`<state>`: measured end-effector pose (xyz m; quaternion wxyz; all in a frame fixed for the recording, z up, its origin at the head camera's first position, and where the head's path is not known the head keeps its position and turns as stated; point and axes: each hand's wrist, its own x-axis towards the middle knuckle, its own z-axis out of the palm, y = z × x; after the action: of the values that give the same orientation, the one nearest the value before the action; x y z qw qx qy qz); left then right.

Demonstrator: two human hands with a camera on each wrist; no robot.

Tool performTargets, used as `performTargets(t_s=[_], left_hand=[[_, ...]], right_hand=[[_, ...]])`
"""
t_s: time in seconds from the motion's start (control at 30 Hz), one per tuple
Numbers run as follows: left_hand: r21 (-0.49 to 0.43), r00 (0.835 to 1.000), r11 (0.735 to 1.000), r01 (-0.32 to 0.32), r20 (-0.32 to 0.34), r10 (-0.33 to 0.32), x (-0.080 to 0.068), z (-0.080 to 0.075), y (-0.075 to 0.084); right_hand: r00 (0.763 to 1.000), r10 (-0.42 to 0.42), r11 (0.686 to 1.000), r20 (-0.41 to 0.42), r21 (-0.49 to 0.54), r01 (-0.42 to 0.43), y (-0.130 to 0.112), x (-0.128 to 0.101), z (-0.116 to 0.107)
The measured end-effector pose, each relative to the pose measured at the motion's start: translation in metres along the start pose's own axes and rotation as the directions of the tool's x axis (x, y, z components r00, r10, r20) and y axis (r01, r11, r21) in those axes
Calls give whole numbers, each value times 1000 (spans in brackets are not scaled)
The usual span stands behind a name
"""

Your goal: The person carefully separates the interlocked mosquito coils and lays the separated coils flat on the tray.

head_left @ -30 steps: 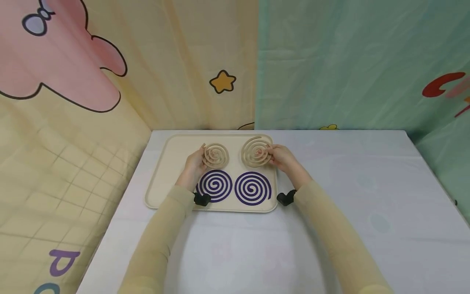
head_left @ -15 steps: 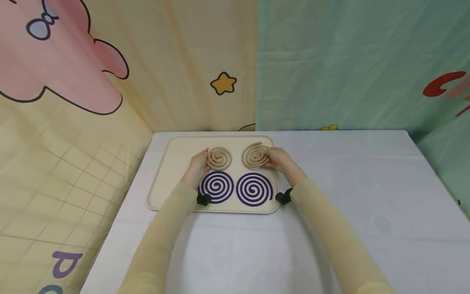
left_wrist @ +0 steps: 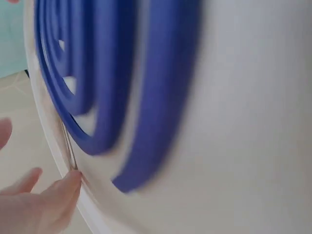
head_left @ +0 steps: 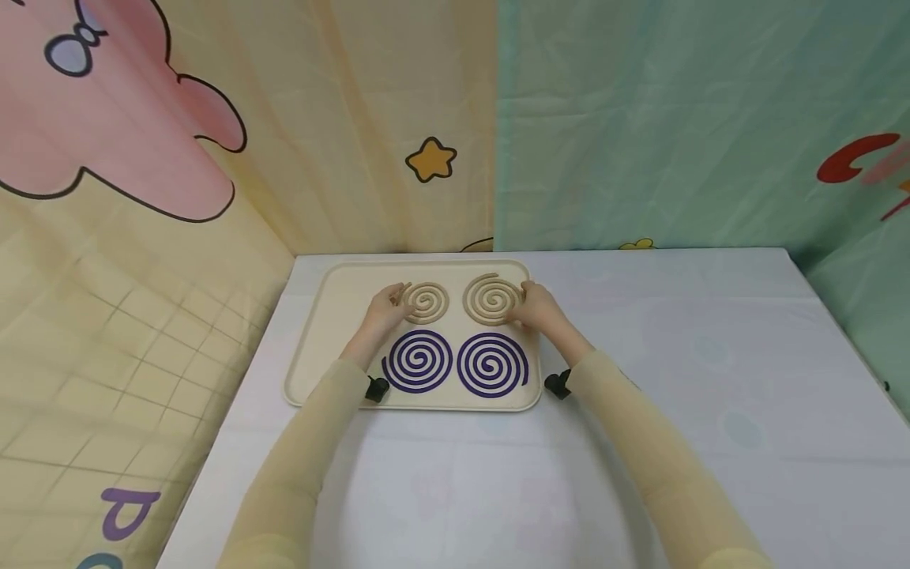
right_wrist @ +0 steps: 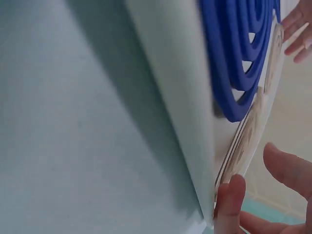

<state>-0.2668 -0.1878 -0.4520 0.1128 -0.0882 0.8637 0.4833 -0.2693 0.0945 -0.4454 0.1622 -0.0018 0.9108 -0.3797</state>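
Two tan mosquito coils lie flat side by side on the cream tray's far half: the left tan coil (head_left: 428, 304) and the right tan coil (head_left: 490, 300). My left hand (head_left: 384, 312) is at the left tan coil's outer edge, a fingertip touching or nearly touching it in the left wrist view. My right hand (head_left: 538, 308) is at the right tan coil's outer edge; in the right wrist view its thumb and fingers (right_wrist: 230, 200) stand apart. Nearer to me lie two purple-blue coils, the left purple coil (head_left: 418, 361) and the right purple coil (head_left: 492, 364).
The cream tray (head_left: 334, 340) sits at the back left of the white-covered table (head_left: 675, 356). Printed curtains (head_left: 640, 142) hang behind the table and along its left side. A dark wrist camera (head_left: 377, 388) sits at the left cuff.
Both tan coils, held tilted above the tray a second ago, have come down flat onto it. The fingers of both hands have loosened from them at their outer edges.
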Motion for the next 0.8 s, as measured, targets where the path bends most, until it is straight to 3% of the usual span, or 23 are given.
performTargets(t_s=[0.1,0.23,0.57,0.8], left_hand=[[157,998,986,-51,31,46,3,0,-4],[289,995,952,-99,59,85,7,3,-7],[304,991,945,-124,-17,136,6,12,-7],[272,994,959,-75,-52,93,4,13,-8]], right_hand=[[999,-39,996,-11,-86,38,3,0,0],[998,-65,993,0,-100,65,6,0,0],[998,-58,996,9,-70,59,6,2,2],[999,-48,997,14,-53,48,6,4,6]])
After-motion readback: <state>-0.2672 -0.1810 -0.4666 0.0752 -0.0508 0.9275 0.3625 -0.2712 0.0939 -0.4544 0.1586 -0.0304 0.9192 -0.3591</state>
